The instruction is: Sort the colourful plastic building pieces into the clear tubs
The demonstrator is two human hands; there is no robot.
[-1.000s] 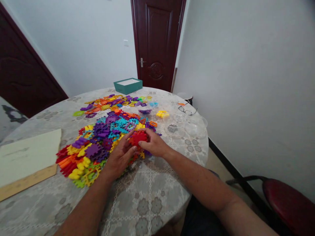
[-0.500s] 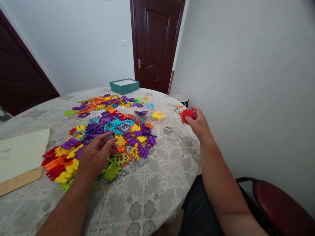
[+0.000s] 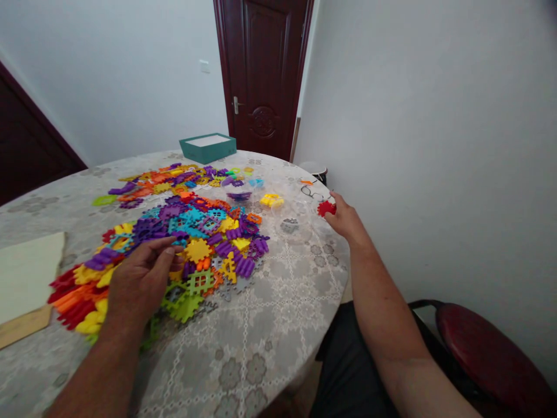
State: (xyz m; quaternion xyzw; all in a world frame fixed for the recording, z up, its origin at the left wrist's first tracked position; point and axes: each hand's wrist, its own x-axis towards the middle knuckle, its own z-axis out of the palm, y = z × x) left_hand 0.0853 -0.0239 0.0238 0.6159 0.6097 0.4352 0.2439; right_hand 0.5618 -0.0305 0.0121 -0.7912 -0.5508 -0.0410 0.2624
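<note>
My right hand (image 3: 345,219) pinches a red toothed plastic building piece (image 3: 326,209) at the table's right edge, close to several clear bowls. My left hand (image 3: 145,276) hovers at the near side of a big heap of coloured interlocking pieces (image 3: 198,249), fingers loosely apart and nothing visible in them. Yellow pieces (image 3: 272,200) sit in one clear bowl, purple pieces (image 3: 239,196) in another. Grey pieces (image 3: 289,222) lie in a bowl nearest my right hand.
A second heap of pieces (image 3: 163,187) spreads behind the first. Farther back stands a green box (image 3: 208,148). Eyeglasses (image 3: 312,192) and an orange piece (image 3: 307,182) lie near the right edge. A pale board (image 3: 30,273) is at left, a red-seated chair (image 3: 483,342) at right.
My right hand has lowered slightly with the red piece, whose face is now turned less toward me. The view has shifted a little to the right. My left hand stays beside the heap.
</note>
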